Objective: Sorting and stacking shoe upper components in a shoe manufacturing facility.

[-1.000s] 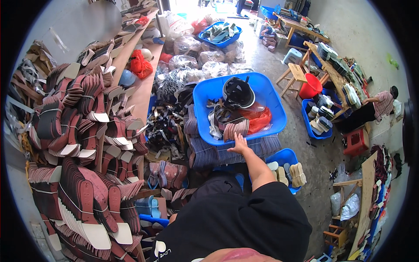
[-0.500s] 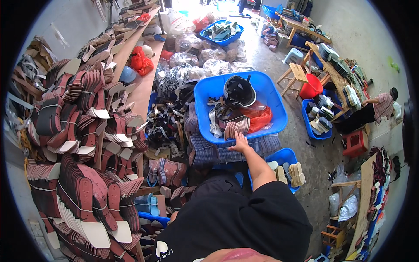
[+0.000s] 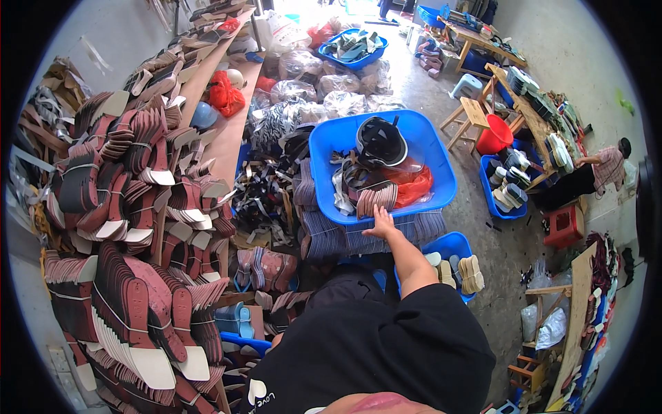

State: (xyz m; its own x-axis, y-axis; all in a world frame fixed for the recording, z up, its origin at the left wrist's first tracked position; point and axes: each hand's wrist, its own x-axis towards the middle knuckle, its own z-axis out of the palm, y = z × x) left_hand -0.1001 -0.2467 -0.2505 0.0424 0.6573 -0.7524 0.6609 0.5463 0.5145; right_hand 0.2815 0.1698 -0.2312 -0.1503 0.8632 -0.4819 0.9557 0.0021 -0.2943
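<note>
My right hand (image 3: 380, 224) reaches out with its fingers spread over the near rim of a large blue tub (image 3: 438, 141). Its fingertips meet or nearly meet a strapped bundle of pinkish shoe insoles (image 3: 376, 201) inside. Behind that bundle in the tub lie a black helmet (image 3: 381, 141), a red plastic bag (image 3: 412, 185) and dark and pale strips (image 3: 341, 196). The tub rests on stacks of striped grey-blue material (image 3: 321, 238). Only a sliver of skin shows beyond my shirt on the left; my left hand itself is hidden.
Tall piles of bundled insoles (image 3: 131, 297) fill the left side. A blue bin of pale soles (image 3: 452, 245) stands close to my right arm. Clear bags (image 3: 338, 86) are heaped beyond the tub. At far right, a person (image 3: 607, 169) stands by a wooden bench (image 3: 527, 103).
The view has shifted very slightly, so everything sits a few pixels over. My right hand keeps its place at the tub's near rim.
</note>
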